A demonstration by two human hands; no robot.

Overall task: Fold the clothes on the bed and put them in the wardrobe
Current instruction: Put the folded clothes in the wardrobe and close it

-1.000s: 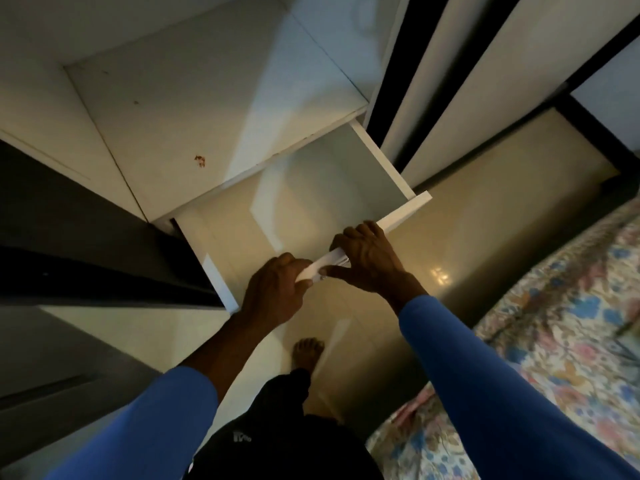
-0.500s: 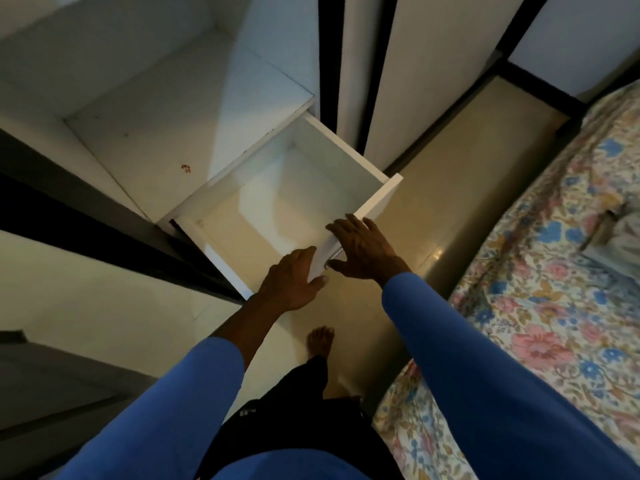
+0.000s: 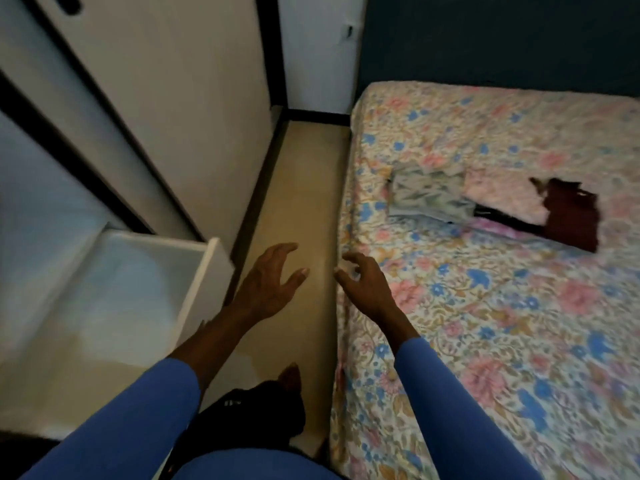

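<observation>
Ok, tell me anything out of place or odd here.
The white drawer stands pulled out, nothing visible inside. On the bed, the dark red garment lies askew, ragged-edged, beside the neater green-patterned piece and pink piece. Nothing spilled.

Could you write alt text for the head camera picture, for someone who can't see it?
The left hand and right hand, both empty, hover over the floor between an open white drawer and a floral bed. On the bed lie a pale leafy-print garment, a pink one and a dark red one.
</observation>
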